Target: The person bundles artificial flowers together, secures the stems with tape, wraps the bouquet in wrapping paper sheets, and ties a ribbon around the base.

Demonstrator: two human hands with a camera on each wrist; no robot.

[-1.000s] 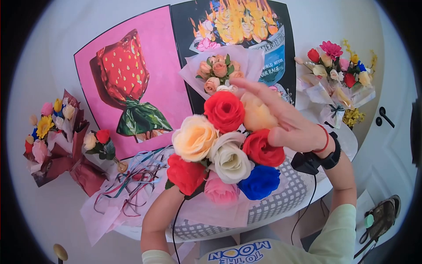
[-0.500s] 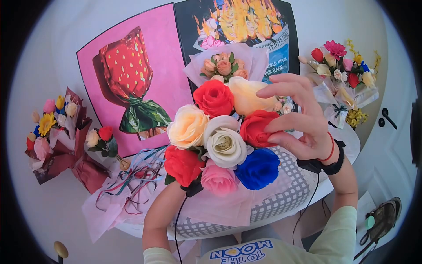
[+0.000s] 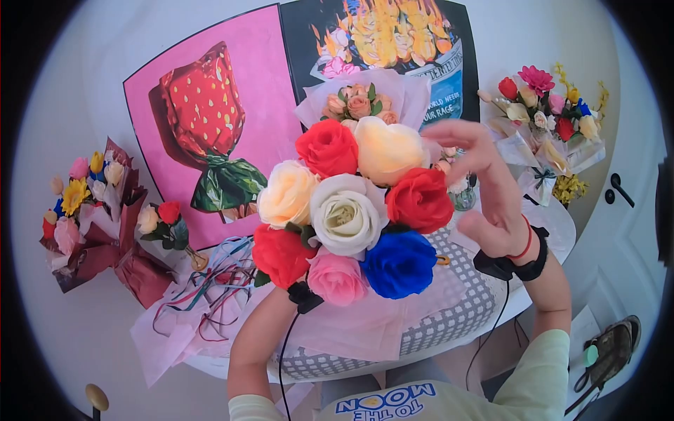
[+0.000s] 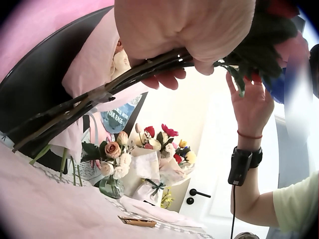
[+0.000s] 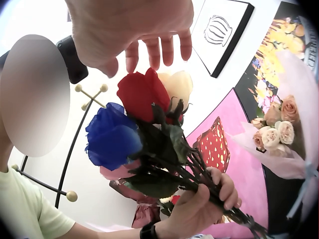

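A round bouquet of artificial roses faces up in the head view. A white rose [image 3: 347, 216] sits at its middle, ringed by a blue rose [image 3: 399, 264], a pink rose [image 3: 337, 276], cream roses and several red ones. My left hand [image 5: 199, 203] grips the dark stems [image 4: 127, 79] below the blooms; the flower heads hide it in the head view. Beside the right-hand red rose [image 3: 421, 200] and the upper cream rose [image 3: 390, 151], my right hand [image 3: 488, 186] is raised with its fingers loosely bent and holds nothing. In the right wrist view its fingertips hang just above the red rose.
On the table lie pink tissue paper [image 3: 351, 330] and tangled ribbons [image 3: 214, 281]. A peach rose bouquet [image 3: 358, 105] stands behind, before two paintings. Wrapped bouquets stand at left [image 3: 91, 217] and right [image 3: 547, 123]. A glass vase [image 4: 110, 186] and a wooden-handled tool [image 4: 138, 222] are beyond.
My right hand has come off the cream and red roses and drawn back to the right, its fingers loosening. The bouquet has shifted slightly left and its blooms face the head camera more directly.
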